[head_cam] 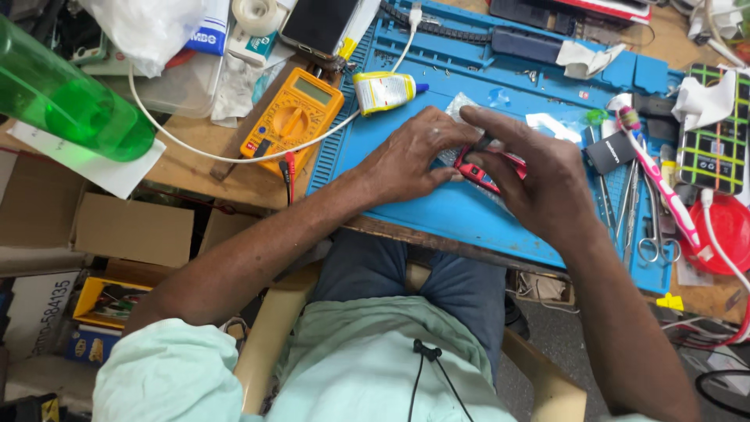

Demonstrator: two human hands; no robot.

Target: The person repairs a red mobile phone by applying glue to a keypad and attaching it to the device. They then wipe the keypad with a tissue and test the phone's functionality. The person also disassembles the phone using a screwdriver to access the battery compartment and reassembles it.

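Both hands meet over a blue work mat (437,211) on a wooden bench. My left hand (410,156) presses down on a small red-cased device (476,173) lying on the mat, fingers curled around its near end. My right hand (531,176) arches over the same device from the right, its fingertips pinching at the top edge, where a thin dark part shows. Most of the device is hidden under the two hands. A clear plastic wrapper (461,105) lies just beyond the fingers.
An orange multimeter (293,117) with a white cable sits left of the mat, a glue tube (383,90) behind the hands. Right of the hands lie tweezers, scissors (652,234), a pink toothbrush (660,180) and a red dish (730,230). A green bottle (66,98) looms at left.
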